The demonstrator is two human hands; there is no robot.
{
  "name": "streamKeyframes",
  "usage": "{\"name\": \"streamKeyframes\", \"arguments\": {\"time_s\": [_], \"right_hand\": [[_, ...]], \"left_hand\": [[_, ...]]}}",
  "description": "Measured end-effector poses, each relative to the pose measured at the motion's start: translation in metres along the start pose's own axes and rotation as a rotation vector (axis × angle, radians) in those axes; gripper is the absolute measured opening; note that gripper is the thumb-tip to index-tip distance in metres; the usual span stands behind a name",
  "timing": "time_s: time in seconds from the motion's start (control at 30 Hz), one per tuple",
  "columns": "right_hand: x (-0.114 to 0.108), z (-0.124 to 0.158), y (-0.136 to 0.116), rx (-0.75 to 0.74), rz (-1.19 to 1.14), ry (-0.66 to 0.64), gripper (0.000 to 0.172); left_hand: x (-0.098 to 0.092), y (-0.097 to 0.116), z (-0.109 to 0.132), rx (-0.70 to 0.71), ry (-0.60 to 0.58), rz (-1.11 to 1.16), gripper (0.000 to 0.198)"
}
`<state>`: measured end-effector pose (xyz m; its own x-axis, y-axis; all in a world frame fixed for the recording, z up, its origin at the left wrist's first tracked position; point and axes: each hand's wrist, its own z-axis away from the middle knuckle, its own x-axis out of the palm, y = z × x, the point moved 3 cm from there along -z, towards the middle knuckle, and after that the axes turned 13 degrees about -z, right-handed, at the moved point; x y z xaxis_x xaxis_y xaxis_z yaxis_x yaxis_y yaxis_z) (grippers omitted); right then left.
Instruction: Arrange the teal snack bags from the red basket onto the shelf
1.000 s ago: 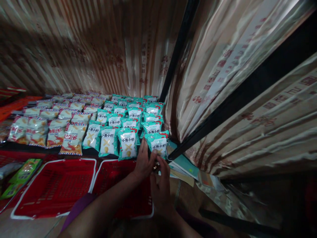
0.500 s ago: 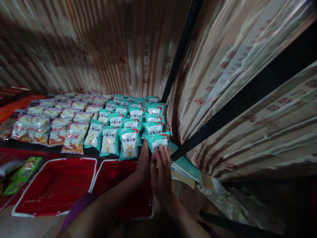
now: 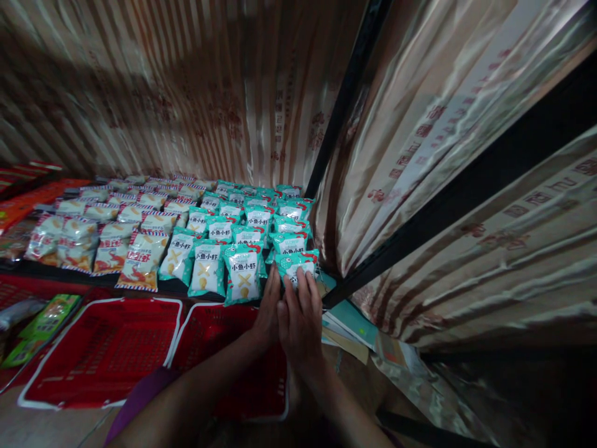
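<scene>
At the front right of the shelf, a teal and white snack bag leans against the row behind it. My right hand lies on its front with the fingers stretched out and slightly apart. Beside its left edge is my left hand, upright on its side, fingers extended; its palm side is hidden. Another teal bag stands just left of that hand. More teal bags fill the rows behind and to the left.
White and orange snack bags line the shelf's left part. Below are two red baskets with white rims. A black post and patterned curtains border the shelf. Teal and brown flat items lie at lower right.
My right hand has shifted slightly left on the bag, and its fingers lie a little differently. The left hand stays beside the bag. The view has moved slightly.
</scene>
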<state>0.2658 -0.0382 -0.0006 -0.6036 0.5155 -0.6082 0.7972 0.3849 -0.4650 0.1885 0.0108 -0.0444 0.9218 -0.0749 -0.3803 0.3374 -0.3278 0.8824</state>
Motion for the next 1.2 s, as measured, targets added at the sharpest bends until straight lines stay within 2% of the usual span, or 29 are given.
{"name": "streamKeyframes", "arguments": {"time_s": [0.33, 0.47, 0.63, 0.73, 0.8, 0.87, 0.93, 1.0, 1.1, 1.2], "right_hand": [[0.000, 0.006, -0.003, -0.006, -0.071, 0.030, 0.057], [0.000, 0.007, -0.005, -0.028, -0.065, 0.031, 0.059], [0.001, 0.008, -0.001, -0.033, -0.023, 0.008, 0.058], [0.003, 0.007, 0.001, -0.029, 0.005, 0.000, 0.059], [0.003, 0.007, 0.002, -0.036, 0.026, 0.004, 0.059], [0.004, 0.006, 0.001, -0.050, 0.037, 0.004, 0.060], [0.004, 0.006, -0.001, -0.061, 0.038, 0.000, 0.062], [0.003, 0.005, -0.003, -0.068, 0.038, -0.004, 0.063], [0.002, 0.005, -0.005, -0.090, 0.033, 0.000, 0.061], [-0.002, 0.007, -0.010, -0.137, 0.005, 0.002, 0.060]], "left_hand": [[-0.002, -0.008, 0.013, -0.044, -0.035, -0.014, 0.056], [-0.008, -0.006, 0.020, -0.060, -0.088, -0.015, 0.057], [-0.016, 0.000, 0.029, 0.075, -0.106, -0.067, 0.058], [-0.022, 0.008, 0.033, 0.276, -0.039, -0.185, 0.057], [-0.030, 0.013, 0.036, 0.421, 0.041, -0.328, 0.055], [-0.041, 0.016, 0.038, 0.500, 0.137, -0.484, 0.050], [-0.055, 0.014, 0.040, 0.507, 0.212, -0.620, 0.045], [-0.068, 0.007, 0.044, 0.477, 0.240, -0.719, 0.045], [-0.080, -0.006, 0.055, 0.451, 0.220, -0.808, 0.048], [-0.083, -0.016, 0.067, 0.438, 0.166, -0.852, 0.054]]}}
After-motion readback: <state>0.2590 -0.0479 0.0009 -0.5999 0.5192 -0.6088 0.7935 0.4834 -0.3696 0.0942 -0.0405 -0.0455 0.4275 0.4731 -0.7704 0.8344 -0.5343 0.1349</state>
